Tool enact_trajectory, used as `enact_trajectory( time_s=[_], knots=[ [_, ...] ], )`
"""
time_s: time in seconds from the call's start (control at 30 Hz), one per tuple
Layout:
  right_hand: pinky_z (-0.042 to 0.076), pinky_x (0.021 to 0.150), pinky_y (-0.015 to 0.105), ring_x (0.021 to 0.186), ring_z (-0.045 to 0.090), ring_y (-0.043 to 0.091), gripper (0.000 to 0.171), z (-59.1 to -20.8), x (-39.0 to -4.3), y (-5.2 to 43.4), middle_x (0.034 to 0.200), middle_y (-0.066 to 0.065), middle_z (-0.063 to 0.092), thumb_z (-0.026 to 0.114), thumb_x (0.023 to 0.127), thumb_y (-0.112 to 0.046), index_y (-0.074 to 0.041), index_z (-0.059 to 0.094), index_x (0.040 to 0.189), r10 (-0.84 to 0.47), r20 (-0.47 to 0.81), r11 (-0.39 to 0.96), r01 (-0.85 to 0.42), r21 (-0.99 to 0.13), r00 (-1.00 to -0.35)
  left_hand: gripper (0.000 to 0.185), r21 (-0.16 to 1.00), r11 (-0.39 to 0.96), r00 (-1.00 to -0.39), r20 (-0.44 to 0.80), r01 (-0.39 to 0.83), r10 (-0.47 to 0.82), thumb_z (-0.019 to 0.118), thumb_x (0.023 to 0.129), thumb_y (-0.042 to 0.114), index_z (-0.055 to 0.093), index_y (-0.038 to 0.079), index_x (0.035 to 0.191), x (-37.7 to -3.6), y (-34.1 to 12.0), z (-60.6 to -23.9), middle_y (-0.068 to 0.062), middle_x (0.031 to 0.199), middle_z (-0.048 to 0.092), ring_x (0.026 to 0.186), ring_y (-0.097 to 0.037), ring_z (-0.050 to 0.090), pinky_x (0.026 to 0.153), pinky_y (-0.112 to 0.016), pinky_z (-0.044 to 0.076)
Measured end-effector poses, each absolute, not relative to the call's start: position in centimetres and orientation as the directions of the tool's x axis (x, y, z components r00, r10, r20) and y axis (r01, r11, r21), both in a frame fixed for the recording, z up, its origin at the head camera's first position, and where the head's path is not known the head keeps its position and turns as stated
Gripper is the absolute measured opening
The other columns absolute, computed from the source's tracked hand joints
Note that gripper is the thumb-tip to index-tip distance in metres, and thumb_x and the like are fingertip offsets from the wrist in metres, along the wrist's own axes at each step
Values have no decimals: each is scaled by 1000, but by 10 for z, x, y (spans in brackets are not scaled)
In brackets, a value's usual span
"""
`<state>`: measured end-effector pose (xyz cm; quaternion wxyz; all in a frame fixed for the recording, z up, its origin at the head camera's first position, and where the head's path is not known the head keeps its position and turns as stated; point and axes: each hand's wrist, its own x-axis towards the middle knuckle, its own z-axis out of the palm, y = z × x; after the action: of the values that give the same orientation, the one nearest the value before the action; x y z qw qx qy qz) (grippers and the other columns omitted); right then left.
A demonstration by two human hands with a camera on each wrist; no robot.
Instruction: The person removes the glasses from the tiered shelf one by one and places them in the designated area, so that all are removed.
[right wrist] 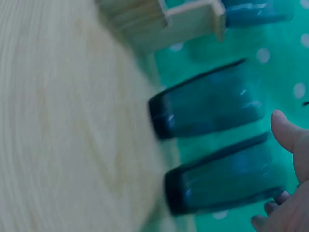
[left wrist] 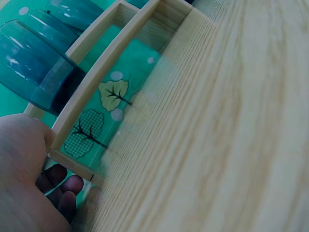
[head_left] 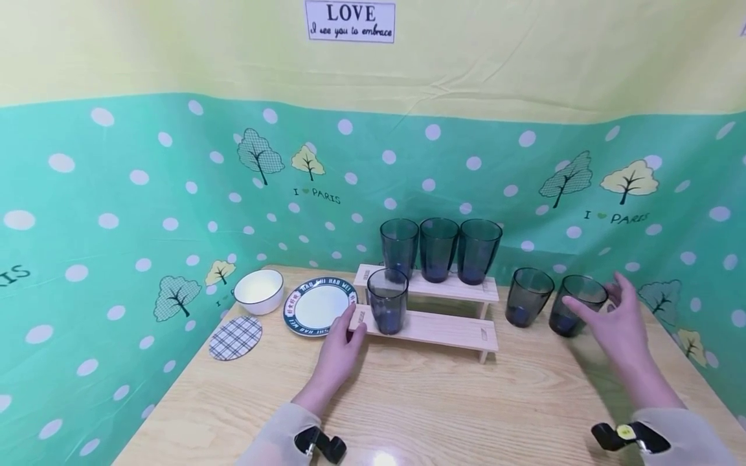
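Sign (head_left: 350, 21) reads "LOVE"; plate (head_left: 317, 306) rim perhaps "HAO WEI".

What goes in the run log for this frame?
left hand: rests on rack | right hand: open beside glass | no grip

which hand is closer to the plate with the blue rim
Left. The left hand rests at the rack's left end, just right of the plate; the right hand is far across the table by the rightmost glass.
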<state>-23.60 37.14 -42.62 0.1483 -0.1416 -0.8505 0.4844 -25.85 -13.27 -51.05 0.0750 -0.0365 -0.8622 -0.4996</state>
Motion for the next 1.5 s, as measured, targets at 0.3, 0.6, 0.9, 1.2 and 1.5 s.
enact_trajectory(
  time_s=[0.3, 0.6, 0.9, 1.2, 1.5],
  knots=[
    [16, 137, 42, 169, 12, 30, 109, -392, -221, 321, 182, 7, 23, 83, 101, -42, -25, 9, 179, 421, 279, 470, -55, -881, -863, 65, 858, 497, -987, 159, 129, -18, 60, 115, 34, 39, 9, 171, -258, -135, -509, -22, 160, 54, 153, -41, 47, 130, -57, 33],
    [17, 137, 41, 166, 23, 36, 107, -378, -212, 268, 178, 11, 31, 87, 99, -36, -23, 16, 179, 291, 366, 489, -191, -851, -884, 65, 854, 501, -985, 170, 143, -7, 61, 115, 32, 40, 7, 171, -259, -134, -509, -23, 155, 57, 148, -40, 53, 129, -57, 37],
    [25, 135, 50, 163, 31, 37, 104, -376, -217, 220, 176, 10, 35, 89, 98, -31, -25, 21, 178, 131, 380, 422, -296, -857, -916, 65, 859, 489, -985, 174, 151, -3, 60, 115, 33, 40, 7, 171, -258, -131, -507, -23, 156, 57, 149, -41, 51, 129, -58, 35],
    [31, 133, 49, 162, 34, 32, 101, -379, -225, 169, 173, 8, 39, 89, 97, -30, -20, 27, 176, 7, 337, 322, -317, -892, -941, 65, 863, 482, -984, 176, 152, -4, 60, 115, 32, 40, 7, 171, -257, -131, -505, -23, 155, 57, 148, -41, 52, 129, -58, 36],
    [33, 132, 47, 159, 39, 31, 96, -392, -233, 126, 170, 9, 43, 91, 95, -22, -16, 35, 172, -92, 312, 226, -325, -918, -946, 64, 860, 491, -986, 167, 140, -10, 60, 115, 32, 40, 7, 171, -256, -130, -506, -23, 155, 57, 149, -41, 52, 129, -58, 36]
  ],
)
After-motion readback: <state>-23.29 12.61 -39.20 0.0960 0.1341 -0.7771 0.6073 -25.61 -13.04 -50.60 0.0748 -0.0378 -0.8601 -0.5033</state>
